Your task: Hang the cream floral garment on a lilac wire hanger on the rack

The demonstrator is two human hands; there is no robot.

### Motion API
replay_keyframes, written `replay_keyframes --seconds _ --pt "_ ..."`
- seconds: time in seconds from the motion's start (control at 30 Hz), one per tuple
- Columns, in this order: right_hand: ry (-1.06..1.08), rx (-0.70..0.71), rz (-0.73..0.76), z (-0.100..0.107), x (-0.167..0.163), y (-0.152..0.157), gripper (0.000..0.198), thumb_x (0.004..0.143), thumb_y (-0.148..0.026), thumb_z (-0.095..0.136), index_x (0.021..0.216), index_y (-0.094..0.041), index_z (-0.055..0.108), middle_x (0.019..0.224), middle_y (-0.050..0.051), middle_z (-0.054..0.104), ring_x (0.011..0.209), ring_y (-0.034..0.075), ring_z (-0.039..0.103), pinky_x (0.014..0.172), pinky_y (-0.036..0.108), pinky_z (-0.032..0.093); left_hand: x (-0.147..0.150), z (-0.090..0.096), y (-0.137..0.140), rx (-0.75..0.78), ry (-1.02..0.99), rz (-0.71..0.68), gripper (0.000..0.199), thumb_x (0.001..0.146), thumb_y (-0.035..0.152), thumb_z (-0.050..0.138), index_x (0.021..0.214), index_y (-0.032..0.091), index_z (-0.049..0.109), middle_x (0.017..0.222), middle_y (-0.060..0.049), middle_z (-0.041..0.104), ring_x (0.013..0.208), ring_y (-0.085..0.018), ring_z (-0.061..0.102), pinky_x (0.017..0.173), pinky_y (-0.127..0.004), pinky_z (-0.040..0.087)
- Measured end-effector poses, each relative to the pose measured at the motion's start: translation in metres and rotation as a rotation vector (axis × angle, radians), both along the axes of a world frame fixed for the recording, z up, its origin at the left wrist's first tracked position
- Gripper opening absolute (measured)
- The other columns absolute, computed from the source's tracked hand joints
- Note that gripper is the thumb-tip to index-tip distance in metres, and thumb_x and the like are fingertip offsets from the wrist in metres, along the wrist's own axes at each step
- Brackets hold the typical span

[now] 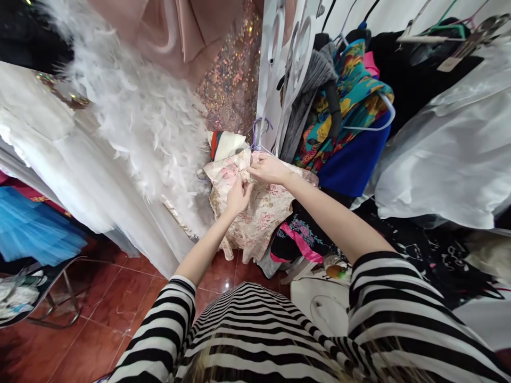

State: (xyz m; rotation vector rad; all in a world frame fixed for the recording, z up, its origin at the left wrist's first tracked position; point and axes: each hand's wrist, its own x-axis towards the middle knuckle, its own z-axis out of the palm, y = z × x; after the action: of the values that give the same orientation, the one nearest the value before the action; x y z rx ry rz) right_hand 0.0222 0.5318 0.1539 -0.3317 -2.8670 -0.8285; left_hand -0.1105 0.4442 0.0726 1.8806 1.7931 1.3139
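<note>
A cream garment with pink flowers (263,213) hangs in front of me on a purple hanger (255,133), whose hook shows above its neckline. My left hand (239,196) is closed on the front of the garment, just below the neck. Beside it, a little higher and to the right, my right hand (265,169) pinches the cloth near the collar. The two sets of fingertips nearly meet at the middle of the front. What small part lies between them is too hidden to make out.
White feathered clothing (139,111) and a pink gown hang to the left. Hangers with a colourful floral top (343,101) and a white dress (447,143) are on the right. A metal-legged chair (67,292) stands on the red tiled floor (104,298). A white lidded object (319,303) is below right.
</note>
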Motion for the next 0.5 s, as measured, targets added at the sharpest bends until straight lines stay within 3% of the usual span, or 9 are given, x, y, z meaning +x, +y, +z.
replay_keyframes --seconds 0.17,0.5 --pt "0.017 0.042 0.031 0.003 0.01 0.006 0.027 0.093 -0.011 0.04 0.098 -0.014 0.066 0.074 0.009 0.07 0.067 0.019 0.057 0.076 0.034 0.031 0.005 0.015 0.022 0.033 0.076 -0.033 0.029 0.083 0.016 0.055 0.065 0.024 0.034 0.066 0.0 0.053 0.065 -0.018 0.052 0.064 -0.029 0.04" --pt "-0.017 -0.012 -0.044 0.013 0.001 0.011 0.024 0.091 -0.012 0.043 0.095 -0.017 0.067 0.078 0.01 0.071 0.076 0.021 0.058 0.073 0.034 0.03 0.006 0.011 0.013 0.016 0.072 -0.002 0.034 0.084 0.016 0.054 0.064 0.025 0.029 0.062 0.0 0.049 0.064 -0.018 0.053 0.064 -0.029 0.041"
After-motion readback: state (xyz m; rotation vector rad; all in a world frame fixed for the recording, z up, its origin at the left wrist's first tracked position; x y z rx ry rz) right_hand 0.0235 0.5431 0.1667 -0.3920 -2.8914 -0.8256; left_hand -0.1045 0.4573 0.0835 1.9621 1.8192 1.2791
